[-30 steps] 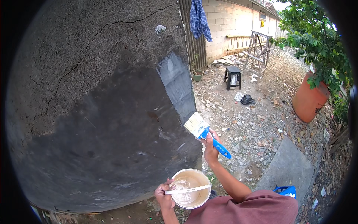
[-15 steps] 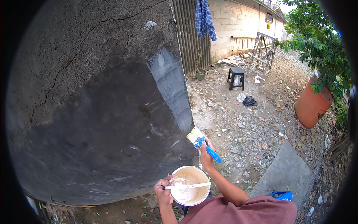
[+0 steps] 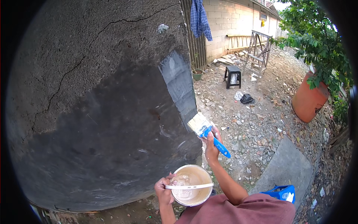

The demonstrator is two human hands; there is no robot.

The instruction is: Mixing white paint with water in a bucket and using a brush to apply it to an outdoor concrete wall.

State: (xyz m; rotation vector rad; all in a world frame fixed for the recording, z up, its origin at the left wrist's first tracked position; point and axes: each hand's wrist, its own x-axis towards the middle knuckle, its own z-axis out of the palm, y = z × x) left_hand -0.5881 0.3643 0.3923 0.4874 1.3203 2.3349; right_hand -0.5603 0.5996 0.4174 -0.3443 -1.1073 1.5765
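Note:
A paintbrush (image 3: pixel 215 141) with a blue handle and pale bristles is gripped in my right hand (image 3: pixel 212 148). Its bristles lie at the right edge of the dark wall (image 3: pixel 112 138), by the lower end of a light grey painted strip (image 3: pixel 178 86); whether they touch the wall I cannot tell. My left hand (image 3: pixel 163 189) holds a white bucket (image 3: pixel 203 198) by its left rim, fingers closed around it. The bucket's white handle lies across its mouth, with a pale, wet mix inside.
Rubble and gravel cover the ground (image 3: pixel 257 130) on the right. Farther off stand a black stool (image 3: pixel 233 70), a wooden stepladder (image 3: pixel 259 52) and a potted plant (image 3: pixel 197 74). An orange drum (image 3: pixel 310 98) leans under a tree. A blue plastic object (image 3: pixel 279 192) sits beside me at lower right.
My right hand and the paintbrush have shifted slightly up and to the right. The view has swung a little left; the bucket stays in my left hand.

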